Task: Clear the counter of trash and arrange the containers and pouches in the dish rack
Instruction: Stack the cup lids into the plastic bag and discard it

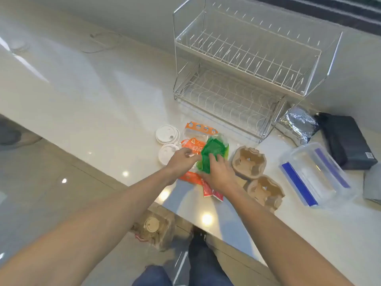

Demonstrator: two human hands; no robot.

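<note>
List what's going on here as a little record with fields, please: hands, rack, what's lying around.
left hand: gripping clear and orange wrappers
right hand: fingers closed on green bag
rack: two wire tiers, both empty
lids: two white ones, left of the wrappers
cup carriers: two cardboard ones, right of the hands
tub: clear, blue clips, lying on the counter
foil pouch: beside the rack's right foot
dark pouch: behind the tub

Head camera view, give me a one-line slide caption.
Both hands gather a green bag and orange wrappers on the counter before an empty dish rack.
</note>
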